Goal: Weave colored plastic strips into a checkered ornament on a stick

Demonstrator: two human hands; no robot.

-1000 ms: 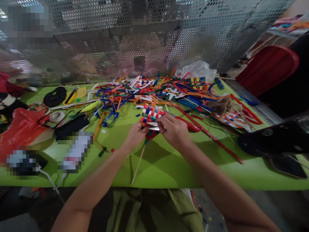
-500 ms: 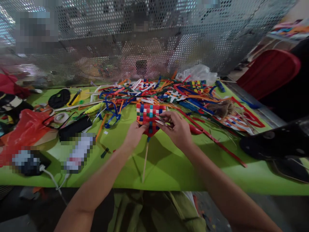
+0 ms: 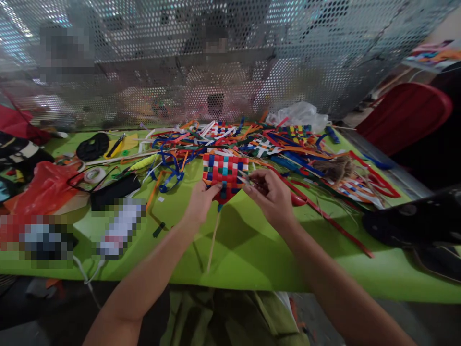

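Apparently, interlacing is mostly done on the woven piece point(image 3: 225, 169); what is left cannot be told. Above the green table point(image 3: 266, 262), its lower left is pinched by the left hand point(image 3: 201, 203), thumb in front, fingers mostly hidden. Beside its right edge, pointed metal blades point(image 3: 242, 179) are held between the nearly closed fingers of the right hand point(image 3: 271, 193).

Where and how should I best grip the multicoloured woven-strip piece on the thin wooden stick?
Likely by the pale wooden stick, from the near side: it juts bare below the woven piece; the left hand grips its lower left, and metal blades in the right hand sit by its right edge.
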